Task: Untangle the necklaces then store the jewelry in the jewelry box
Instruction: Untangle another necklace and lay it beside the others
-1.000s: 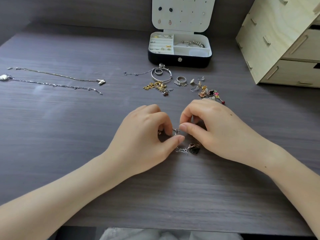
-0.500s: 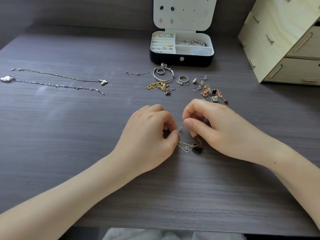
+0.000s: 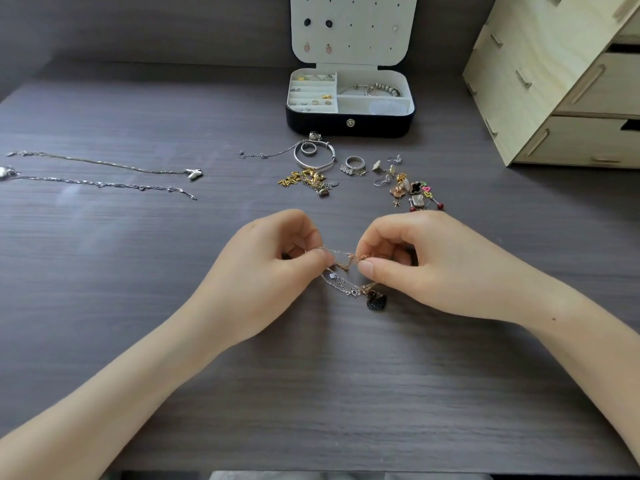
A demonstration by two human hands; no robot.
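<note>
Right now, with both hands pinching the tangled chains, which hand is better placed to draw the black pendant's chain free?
Probably the right hand: the black pendant lies below its thumb, and the rose-gold chain seems to run into its pinch. The left hand pinches the tangled chains farther from it.

Fine shiny metal chains (image 3: 341, 271) over a matt, dark wood-grain table (image 3: 138, 306); pale raw plywood drawers (image 3: 561, 81).
</note>
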